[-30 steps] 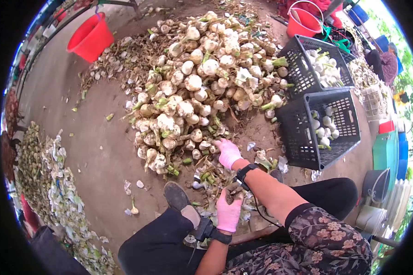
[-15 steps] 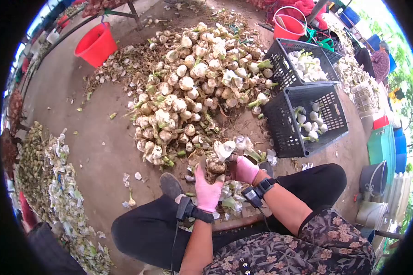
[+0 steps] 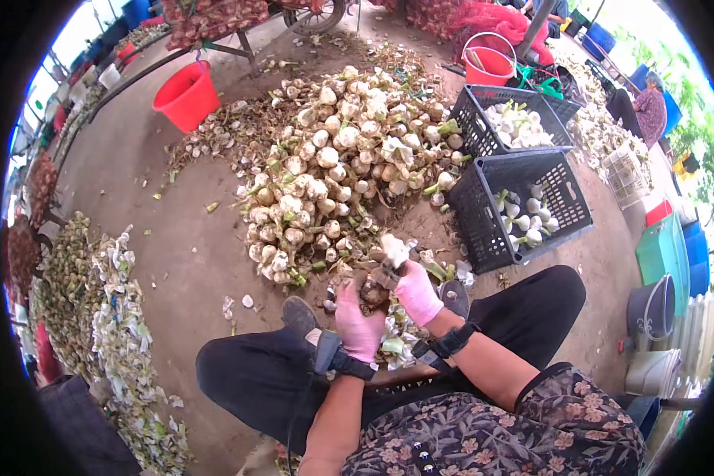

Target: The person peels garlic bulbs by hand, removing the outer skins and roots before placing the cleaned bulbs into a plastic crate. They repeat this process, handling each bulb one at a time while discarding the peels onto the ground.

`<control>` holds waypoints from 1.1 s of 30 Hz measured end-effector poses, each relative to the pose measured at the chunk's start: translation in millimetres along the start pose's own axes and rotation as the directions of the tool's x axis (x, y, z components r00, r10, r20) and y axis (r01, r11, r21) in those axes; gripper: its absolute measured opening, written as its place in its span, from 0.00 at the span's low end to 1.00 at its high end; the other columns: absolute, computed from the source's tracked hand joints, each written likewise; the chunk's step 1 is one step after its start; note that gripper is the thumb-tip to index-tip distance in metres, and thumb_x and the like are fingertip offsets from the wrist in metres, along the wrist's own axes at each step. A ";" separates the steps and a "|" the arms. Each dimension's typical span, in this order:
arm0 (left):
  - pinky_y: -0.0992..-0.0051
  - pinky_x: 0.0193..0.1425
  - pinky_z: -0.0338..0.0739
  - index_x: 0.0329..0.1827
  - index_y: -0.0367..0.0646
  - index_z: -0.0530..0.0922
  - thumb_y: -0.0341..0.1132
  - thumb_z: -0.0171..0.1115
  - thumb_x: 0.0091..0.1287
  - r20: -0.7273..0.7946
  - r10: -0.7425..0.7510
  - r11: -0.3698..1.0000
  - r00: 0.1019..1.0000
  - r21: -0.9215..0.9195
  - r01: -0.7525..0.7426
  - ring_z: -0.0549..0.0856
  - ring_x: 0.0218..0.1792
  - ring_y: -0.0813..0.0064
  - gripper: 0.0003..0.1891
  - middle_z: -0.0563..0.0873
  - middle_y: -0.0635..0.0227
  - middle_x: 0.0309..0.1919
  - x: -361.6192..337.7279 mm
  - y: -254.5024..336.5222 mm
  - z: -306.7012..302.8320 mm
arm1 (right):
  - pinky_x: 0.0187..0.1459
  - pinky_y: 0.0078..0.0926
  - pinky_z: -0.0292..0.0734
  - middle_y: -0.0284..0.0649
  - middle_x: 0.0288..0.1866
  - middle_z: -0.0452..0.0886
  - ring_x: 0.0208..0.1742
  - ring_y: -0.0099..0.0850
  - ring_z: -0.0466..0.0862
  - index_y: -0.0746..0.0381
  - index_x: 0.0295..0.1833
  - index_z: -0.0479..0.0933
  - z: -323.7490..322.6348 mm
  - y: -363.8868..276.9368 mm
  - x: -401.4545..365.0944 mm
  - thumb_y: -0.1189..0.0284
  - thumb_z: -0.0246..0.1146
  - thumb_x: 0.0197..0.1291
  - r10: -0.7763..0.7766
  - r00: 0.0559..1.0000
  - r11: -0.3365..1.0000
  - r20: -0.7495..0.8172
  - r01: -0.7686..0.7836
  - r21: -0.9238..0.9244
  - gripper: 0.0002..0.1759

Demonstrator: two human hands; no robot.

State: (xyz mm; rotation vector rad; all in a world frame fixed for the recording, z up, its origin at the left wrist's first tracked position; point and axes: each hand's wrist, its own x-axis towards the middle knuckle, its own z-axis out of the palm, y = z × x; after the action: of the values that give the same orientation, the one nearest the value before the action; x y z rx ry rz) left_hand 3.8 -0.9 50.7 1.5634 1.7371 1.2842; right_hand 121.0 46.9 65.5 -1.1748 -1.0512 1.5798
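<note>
My left hand (image 3: 359, 319), in a pink glove with dirty fingertips, is closed around a brownish, soil-stained garlic bulb (image 3: 372, 293) low in front of the pile. Beside it, my right hand (image 3: 417, 293), gloved in pink too, has its fingers bent in close against that bulb. A pale piece of garlic skin (image 3: 396, 251) sticks up from the right fingers, which partly hide it. Just beyond both hands lies a large heap of unpeeled garlic (image 3: 325, 174). Shed skins and leaf scraps (image 3: 397, 341) lie beneath the hands, between my legs.
To the right of the heap, a black crate (image 3: 492, 214) holds several white bulbs; a fuller black crate (image 3: 468, 119) stands behind it. Red buckets (image 3: 186, 97) stand at the far left and back right. Peelings (image 3: 123, 333) line the left. A person (image 3: 650, 111) sits at far right.
My right hand has risen slightly, with the pale skin moving up along with it. The left hand has shifted a little rightward, still around the bulb. The head view has tilted up slightly.
</note>
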 end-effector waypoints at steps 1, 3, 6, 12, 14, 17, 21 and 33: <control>0.71 0.57 0.72 0.55 0.40 0.74 0.19 0.65 0.40 -0.017 -0.005 1.000 1.000 0.023 0.005 0.80 0.50 0.60 0.31 0.79 0.58 0.47 -2.9 1.2 1.0 | 0.47 0.23 0.76 0.34 0.43 0.82 0.43 0.21 0.79 0.66 0.51 0.75 -4.7 19.9 8.2 0.70 0.68 0.57 0.058 0.998 0.983 -0.040 -0.050 0.174 0.18; 0.70 0.57 0.73 0.55 0.39 0.74 0.19 0.65 0.40 -0.009 -0.053 0.998 0.999 -0.046 0.053 0.80 0.50 0.61 0.32 0.79 0.58 0.47 -2.0 1.3 -2.0 | 0.47 0.23 0.76 0.34 0.43 0.82 0.43 0.21 0.79 0.66 0.52 0.75 -0.2 13.7 3.2 0.70 0.68 0.58 0.026 1.000 0.995 -0.014 -0.025 0.093 0.18; 0.70 0.57 0.73 0.56 0.39 0.74 0.19 0.66 0.40 0.016 -0.112 0.987 0.994 -0.112 0.114 0.81 0.50 0.61 0.32 0.80 0.59 0.47 1.5 6.0 -7.9 | 0.48 0.23 0.75 0.36 0.44 0.82 0.43 0.22 0.79 0.67 0.54 0.74 3.2 -1.1 0.9 0.73 0.65 0.60 -0.001 0.999 0.996 0.038 0.005 -0.093 0.18; 0.74 0.59 0.73 0.58 0.38 0.73 0.19 0.68 0.41 0.071 -0.174 0.963 0.982 -0.195 0.184 0.81 0.51 0.69 0.34 0.81 0.61 0.49 3.5 -8.6 -2.3 | 0.51 0.23 0.74 0.39 0.50 0.81 0.48 0.22 0.78 0.67 0.61 0.70 -10.6 0.9 3.8 0.72 0.61 0.63 -0.049 0.983 0.972 0.174 0.087 -0.219 0.21; 0.75 0.59 0.73 0.59 0.37 0.72 0.18 0.68 0.42 0.103 -0.215 0.938 0.971 -0.254 0.234 0.80 0.51 0.72 0.34 0.81 0.61 0.51 3.5 -10.9 -0.2 | 0.54 0.23 0.73 0.39 0.51 0.81 0.49 0.22 0.78 0.67 0.60 0.70 -21.6 16.4 8.6 0.74 0.61 0.63 -0.049 0.986 0.917 0.157 0.107 -0.384 0.21; 0.74 0.59 0.73 0.60 0.35 0.71 0.18 0.65 0.46 0.206 -0.256 0.838 0.944 -0.440 0.323 0.80 0.52 0.72 0.33 0.80 0.61 0.51 5.7 -12.1 -0.5 | 0.55 0.22 0.71 0.44 0.50 0.80 0.52 0.29 0.78 0.71 0.59 0.70 -29.0 29.6 8.6 0.89 0.52 0.52 -0.085 0.991 0.949 0.105 0.113 -0.296 0.25; 0.73 0.59 0.74 0.65 0.34 0.66 0.19 0.64 0.56 0.348 -0.260 0.593 0.901 -0.678 0.433 0.79 0.53 0.73 0.31 0.79 0.61 0.53 3.8 -13.7 1.7 | 0.57 0.22 0.69 0.45 0.52 0.79 0.55 0.30 0.77 0.71 0.61 0.69 -33.2 33.3 7.8 0.92 0.46 0.46 -0.040 0.999 0.979 0.010 0.042 -0.201 0.31; 0.60 0.61 0.73 0.61 0.45 0.71 0.54 0.51 0.69 0.697 -0.342 -0.110 0.631 -0.696 0.709 0.77 0.57 0.63 0.25 0.78 0.62 0.56 8.1 -30.5 -0.8 | 0.39 0.23 0.74 0.42 0.35 0.83 0.34 0.24 0.79 0.70 0.51 0.76 -44.8 -0.8 1.9 0.86 0.59 0.50 -0.094 0.995 0.860 0.023 0.092 -0.502 0.19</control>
State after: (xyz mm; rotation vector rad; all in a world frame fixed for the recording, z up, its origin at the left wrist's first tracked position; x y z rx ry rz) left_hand -14.1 9.2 26.7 0.0787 0.6772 1.1237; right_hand 164.4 54.4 57.1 -1.4393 -1.5572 1.2573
